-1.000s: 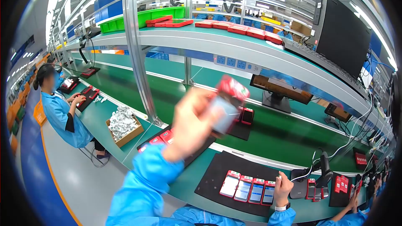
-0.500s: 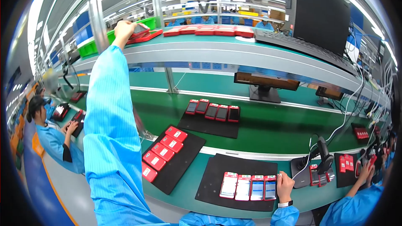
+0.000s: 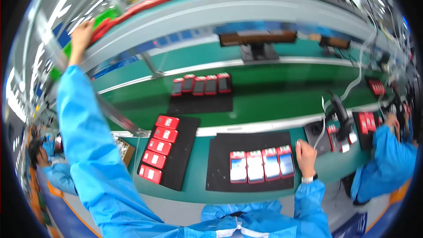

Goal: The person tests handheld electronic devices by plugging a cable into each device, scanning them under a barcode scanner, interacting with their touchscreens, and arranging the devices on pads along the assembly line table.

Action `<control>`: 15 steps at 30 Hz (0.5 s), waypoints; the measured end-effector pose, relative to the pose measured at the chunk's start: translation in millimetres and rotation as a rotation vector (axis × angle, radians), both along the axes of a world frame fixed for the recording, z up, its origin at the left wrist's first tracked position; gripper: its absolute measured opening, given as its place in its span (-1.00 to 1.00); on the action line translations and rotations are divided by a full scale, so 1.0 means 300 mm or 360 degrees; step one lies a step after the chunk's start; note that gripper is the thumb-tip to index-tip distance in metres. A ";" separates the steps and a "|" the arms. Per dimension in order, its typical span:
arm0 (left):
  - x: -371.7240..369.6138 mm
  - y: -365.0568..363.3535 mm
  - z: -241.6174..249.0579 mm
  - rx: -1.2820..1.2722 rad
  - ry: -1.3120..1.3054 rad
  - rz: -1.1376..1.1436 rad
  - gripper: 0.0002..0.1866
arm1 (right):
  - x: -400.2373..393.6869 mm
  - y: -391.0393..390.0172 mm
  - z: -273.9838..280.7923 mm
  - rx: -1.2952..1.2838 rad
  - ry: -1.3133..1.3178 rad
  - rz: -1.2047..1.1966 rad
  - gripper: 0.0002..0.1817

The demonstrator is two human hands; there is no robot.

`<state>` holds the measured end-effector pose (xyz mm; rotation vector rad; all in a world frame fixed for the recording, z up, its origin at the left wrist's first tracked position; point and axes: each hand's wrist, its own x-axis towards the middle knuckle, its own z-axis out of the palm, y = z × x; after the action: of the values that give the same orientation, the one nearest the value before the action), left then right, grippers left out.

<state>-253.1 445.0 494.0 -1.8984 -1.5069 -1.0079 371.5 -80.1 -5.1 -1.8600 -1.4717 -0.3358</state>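
My left hand [image 3: 81, 33] is stretched up to the upper shelf [image 3: 211, 6], its fingers against red-cased phones [image 3: 103, 23] lying there; motion blur hides whether it grips one. My right hand [image 3: 305, 156] rests with fingers curled on a black mat [image 3: 220, 150], just right of a row of red-cased phones [image 3: 262, 165] that lie screen up. It holds nothing.
A second black mat [image 3: 180, 158] on the left carries several red phones face down. More phones [image 3: 200, 84] sit on the green conveyor. A scanner stand [image 3: 339, 110] with cables is at the right, near a co-worker [image 3: 387, 158]. Another co-worker [image 3: 44, 161] and a cardboard box [image 3: 127, 150] are at the left.
My left hand carried a red-cased phone from in front of me up to the upper shelf and stays there. My head has tilted down. My right hand has stayed on the mat.
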 end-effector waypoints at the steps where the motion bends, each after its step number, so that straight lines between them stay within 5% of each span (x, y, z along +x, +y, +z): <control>1: -0.061 0.058 0.010 -0.0224 0.0274 -0.0035 -0.35 | 0.005 -0.010 0.008 -0.0010 -0.0017 -0.0051 -0.88; 2: -0.095 0.081 -0.007 -0.0330 0.0261 -0.0332 -0.34 | 0.009 -0.020 0.017 -0.0013 -0.0027 -0.0082 -0.89; 10: -0.356 0.460 0.025 -0.0221 0.0137 -0.0322 -0.50 | 0.001 -0.140 0.032 -0.0166 -0.0145 -0.0340 -0.91; 13: -0.239 0.277 0.050 0.0259 0.0308 -0.0017 -0.58 | -0.008 -0.174 0.034 -0.0305 -0.0237 -0.0324 -0.89; 15: -0.024 -0.095 0.006 0.0627 0.0329 0.0034 -0.62 | -0.025 -0.188 0.031 -0.0475 -0.0246 -0.0294 -0.87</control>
<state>-260.3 416.7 495.9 -1.6447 -1.1145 -0.9812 364.2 -136.4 4.2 -2.2607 -1.5210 -0.3712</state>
